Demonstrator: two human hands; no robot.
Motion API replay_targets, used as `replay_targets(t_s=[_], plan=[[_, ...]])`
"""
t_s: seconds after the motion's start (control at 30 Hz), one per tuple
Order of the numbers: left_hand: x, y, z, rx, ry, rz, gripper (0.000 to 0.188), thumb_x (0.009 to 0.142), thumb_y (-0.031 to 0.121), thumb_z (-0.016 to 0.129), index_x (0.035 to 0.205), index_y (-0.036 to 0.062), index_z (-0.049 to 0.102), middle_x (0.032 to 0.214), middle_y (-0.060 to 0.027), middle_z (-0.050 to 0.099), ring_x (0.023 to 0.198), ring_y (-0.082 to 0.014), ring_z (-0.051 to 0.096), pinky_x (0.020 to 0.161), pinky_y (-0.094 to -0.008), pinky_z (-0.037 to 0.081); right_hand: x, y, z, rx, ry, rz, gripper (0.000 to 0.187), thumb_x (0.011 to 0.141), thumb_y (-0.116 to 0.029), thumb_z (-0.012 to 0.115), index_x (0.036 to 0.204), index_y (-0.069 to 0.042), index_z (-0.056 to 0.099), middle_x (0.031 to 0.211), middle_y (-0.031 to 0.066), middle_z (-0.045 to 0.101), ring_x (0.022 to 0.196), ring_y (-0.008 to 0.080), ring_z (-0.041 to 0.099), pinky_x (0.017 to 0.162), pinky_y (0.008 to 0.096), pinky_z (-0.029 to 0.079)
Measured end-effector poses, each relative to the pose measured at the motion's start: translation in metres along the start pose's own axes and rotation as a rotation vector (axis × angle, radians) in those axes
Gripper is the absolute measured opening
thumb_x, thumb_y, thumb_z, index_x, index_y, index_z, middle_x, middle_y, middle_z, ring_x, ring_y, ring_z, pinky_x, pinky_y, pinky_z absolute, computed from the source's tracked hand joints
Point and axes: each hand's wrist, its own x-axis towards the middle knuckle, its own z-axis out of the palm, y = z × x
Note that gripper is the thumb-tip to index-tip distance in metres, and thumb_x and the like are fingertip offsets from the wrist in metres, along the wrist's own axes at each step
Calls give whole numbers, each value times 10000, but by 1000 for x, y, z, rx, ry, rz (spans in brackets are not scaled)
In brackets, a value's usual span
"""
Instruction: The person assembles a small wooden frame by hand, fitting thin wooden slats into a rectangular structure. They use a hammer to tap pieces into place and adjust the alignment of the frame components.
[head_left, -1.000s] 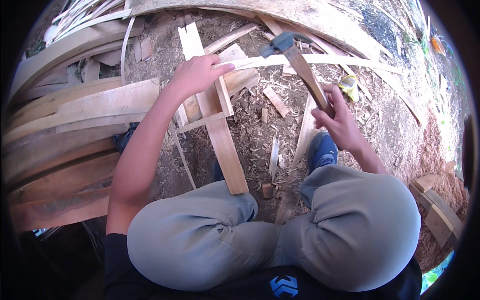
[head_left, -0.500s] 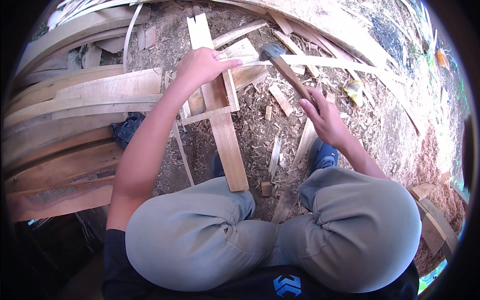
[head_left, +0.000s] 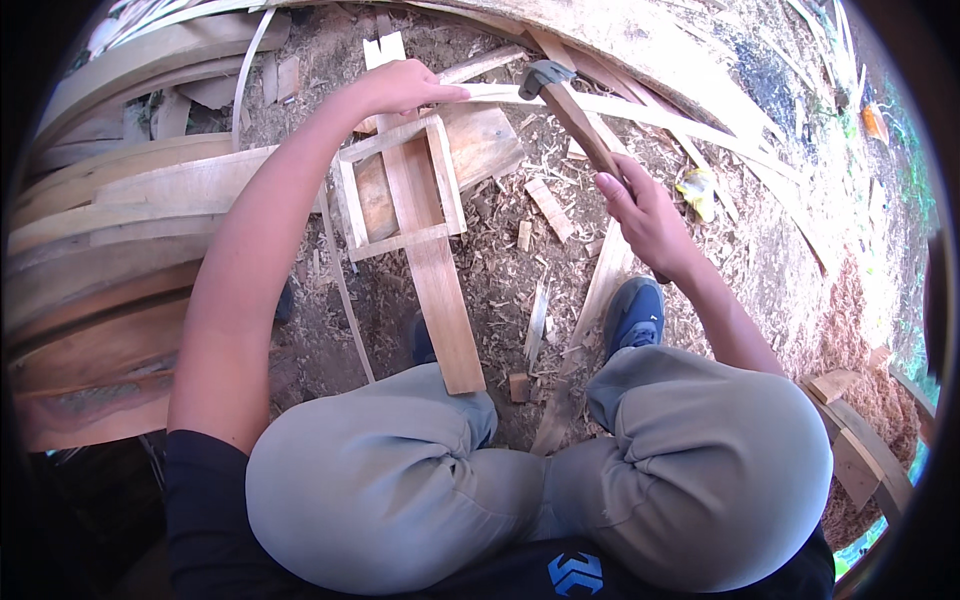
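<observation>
My left hand [head_left: 405, 88] is closed on the near end of a long, thin, pale wooden strip [head_left: 640, 110], which reaches away to the right. Just below that hand lies a small rectangular wooden frame [head_left: 452, 180], crossed by a long flat board [head_left: 448, 320]. The board's near end comes to my left knee, and its far end is notched. A wider wooden piece [head_left: 485, 145] lies slantwise under the frame. Wrapped around a wooden handle, my right hand [head_left: 648, 215] grips a claw hammer [head_left: 582, 125], its metal head raised near the strip.
Curved planks [head_left: 130, 190] are stacked on the left. Wood shavings and offcuts [head_left: 548, 208] litter the ground, with a yellow wrapper [head_left: 697, 192] on the right. Another narrow board [head_left: 590, 330] lies between my feet. Long timbers [head_left: 650, 45] stretch across the far side.
My left hand has moved farther away, taking the strip with it and uncovering more of the frame. The hammer stays raised in my right hand, nearly where it was.
</observation>
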Motion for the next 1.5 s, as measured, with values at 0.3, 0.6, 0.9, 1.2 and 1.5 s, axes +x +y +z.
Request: replay_targets(t_s=[0.3, 0.6, 0.9, 1.2, 1.5], plan=[[-44, 6, 15, 136, -42, 32, 740, 843, 782, 553, 597, 84, 573, 522, -12, 427, 529, -155, 444, 557, -356, 376, 2, -4, 5, 20, -2, -10, 449, 1046, -428, 472, 1284, -53, 534, 811, 115, 603, 743, 224, 608, 686, 393, 472], [-66, 12, 43, 36, 239, 66, 599, 930, 678, 495, 950, 118, 705, 818, -96, 675, 866, -267, 658, 829, -422, 489, -6, 9, 13, -44, -54, -59, 457, 1049, -400, 472, 1346, -56, 520, 930, 182, 649, 855, 290, 641, 780, 414, 483], [-47, 11, 34, -11, 75, -46, 602, 851, 669, 642, 713, 83, 644, 611, -32, 519, 602, -143, 508, 585, -343, 374, -10, -2, 23, -144, -44, -62, 389, 1065, -377, 438, 1240, -44, 535, 830, 211, 639, 787, 357, 652, 732, 459, 474], [-44, 6, 38, -102, 88, -18, 607, 853, 611, 676, 572, 96, 519, 525, -2, 468, 493, -120, 431, 508, -327, 351, -26, -2, 31, -103, 136, -202, 334, 1075, -339, 415, 1161, -28, 500, 698, 168, 596, 581, 288, 625, 581, 455, 482], [-48, 7, 35, -130, 43, -34, 593, 886, 565, 677, 575, 103, 472, 558, -12, 521, 553, -118, 584, 500, -300, 414, -16, -25, 17, -235, 30, -74, 379, 1075, -386, 417, 1032, -30, 537, 625, 107, 520, 547, 234, 521, 554, 389, 414]])
